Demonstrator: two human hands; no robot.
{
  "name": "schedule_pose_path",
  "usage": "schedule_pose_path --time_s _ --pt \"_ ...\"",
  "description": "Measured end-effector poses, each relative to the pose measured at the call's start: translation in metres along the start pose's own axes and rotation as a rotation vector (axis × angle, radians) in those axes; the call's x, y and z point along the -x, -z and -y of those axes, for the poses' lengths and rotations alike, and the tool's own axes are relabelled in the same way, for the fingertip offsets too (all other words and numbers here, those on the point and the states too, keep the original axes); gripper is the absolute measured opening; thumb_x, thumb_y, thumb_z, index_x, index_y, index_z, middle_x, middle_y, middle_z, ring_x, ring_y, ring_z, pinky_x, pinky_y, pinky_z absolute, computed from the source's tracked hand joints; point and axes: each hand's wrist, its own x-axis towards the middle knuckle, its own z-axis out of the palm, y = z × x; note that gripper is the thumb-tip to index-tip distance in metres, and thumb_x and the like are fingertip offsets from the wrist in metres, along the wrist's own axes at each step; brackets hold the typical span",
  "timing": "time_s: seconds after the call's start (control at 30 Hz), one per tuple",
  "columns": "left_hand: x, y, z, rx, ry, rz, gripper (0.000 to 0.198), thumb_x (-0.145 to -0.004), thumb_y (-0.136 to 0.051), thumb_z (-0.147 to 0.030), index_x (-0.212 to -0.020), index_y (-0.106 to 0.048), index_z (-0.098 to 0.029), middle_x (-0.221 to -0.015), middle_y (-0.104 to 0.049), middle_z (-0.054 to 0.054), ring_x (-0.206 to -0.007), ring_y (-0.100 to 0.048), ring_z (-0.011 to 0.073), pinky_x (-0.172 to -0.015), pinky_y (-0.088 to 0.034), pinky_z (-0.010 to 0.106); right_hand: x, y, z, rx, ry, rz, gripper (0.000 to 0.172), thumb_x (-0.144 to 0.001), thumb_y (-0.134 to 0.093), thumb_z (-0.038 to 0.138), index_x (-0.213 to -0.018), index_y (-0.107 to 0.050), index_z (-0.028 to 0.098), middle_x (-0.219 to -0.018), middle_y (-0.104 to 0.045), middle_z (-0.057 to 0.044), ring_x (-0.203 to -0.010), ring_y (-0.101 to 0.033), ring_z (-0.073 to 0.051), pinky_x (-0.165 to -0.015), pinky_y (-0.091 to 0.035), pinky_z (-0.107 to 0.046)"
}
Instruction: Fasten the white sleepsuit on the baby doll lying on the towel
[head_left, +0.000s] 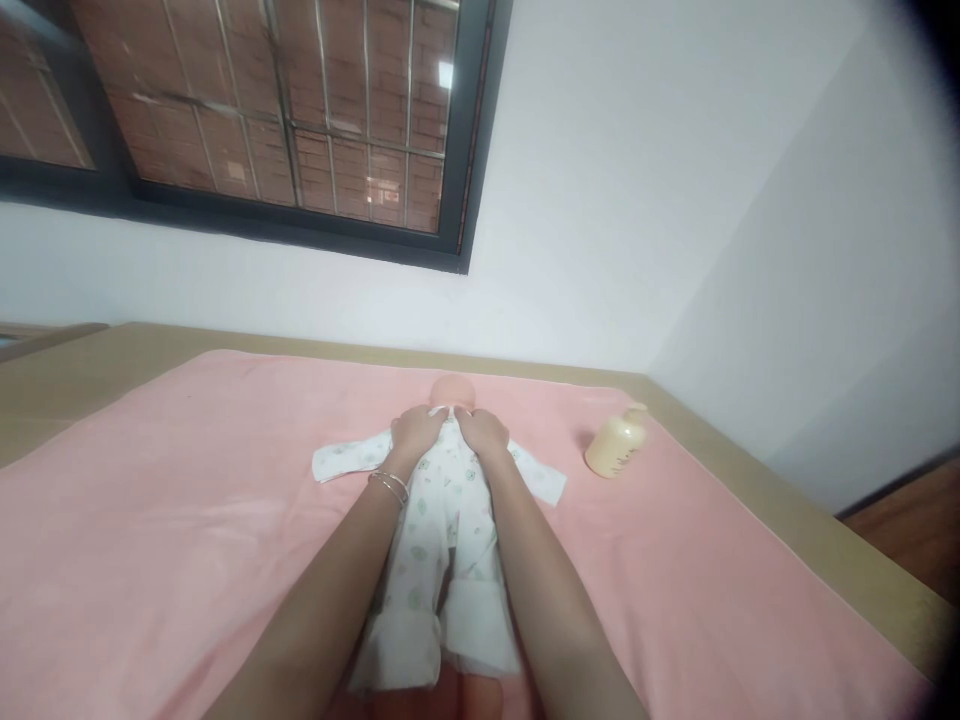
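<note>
A baby doll [452, 390] lies on its back in a white footless romper [424, 530] with a small green leaf-like print. Its sleeves stretch out to both sides and its wide-cuffed legs point toward me. At the doll's shoulder on the left, my left hand [420, 430], with a thin bracelet at the wrist, is closed on the romper by the neckline. My right hand [484, 432] grips the romper at the other shoulder, thumb beside the collar. The fingertips are mostly hidden. A bare lower leg shows below one cuff.
Under the doll spreads a pink blanket [247, 440] on a wooden surface [142, 365]. A cream pump bottle [616, 445] stands tilted in view to the right. Behind are a white wall [570, 250] and a dark-framed window [457, 200] with bars.
</note>
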Motion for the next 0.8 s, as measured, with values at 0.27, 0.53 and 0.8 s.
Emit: schedule_pose_path --time_s 0.27,0.53,0.8 --pt "0.005 0.004 -0.005 -0.038 0.003 -0.004 0.048 -0.082 -0.035 -0.055 -0.095 -0.064 -0.019 -0.102 -0.067 0.010 -0.097 -0.059 0.0256 -0.079 -0.037 0.031 0.009 0.014 0.008 0.052 0.001 0.063 0.065 -0.087 -0.019 0.059 -0.114 -0.059 0.015 -0.117 -0.058 -0.014 -0.109 -0.051 -0.029 -0.091 -0.036 -0.043" --pt "0.006 0.005 -0.009 -0.064 -0.063 -0.068 0.044 -0.082 -0.038 -0.054 -0.091 -0.065 -0.020 -0.097 -0.068 0.009 -0.094 -0.059 0.0252 -0.079 -0.036 0.031 0.018 0.026 0.016 0.029 0.126 0.119 0.060 -0.088 -0.022 0.057 -0.114 -0.058 0.016 -0.114 -0.060 -0.013 -0.105 -0.055 -0.025 -0.085 -0.040 -0.032" --pt "0.004 0.002 -0.009 -0.116 -0.106 -0.106 0.042 -0.084 -0.037 -0.049 -0.094 -0.064 -0.019 -0.101 -0.066 0.010 -0.099 -0.057 0.0250 -0.084 -0.035 0.033 0.012 0.020 0.010 0.023 0.021 0.133 0.067 -0.091 -0.012 0.054 -0.117 -0.057 0.012 -0.123 -0.054 -0.016 -0.114 -0.049 -0.028 -0.094 -0.034 -0.040"
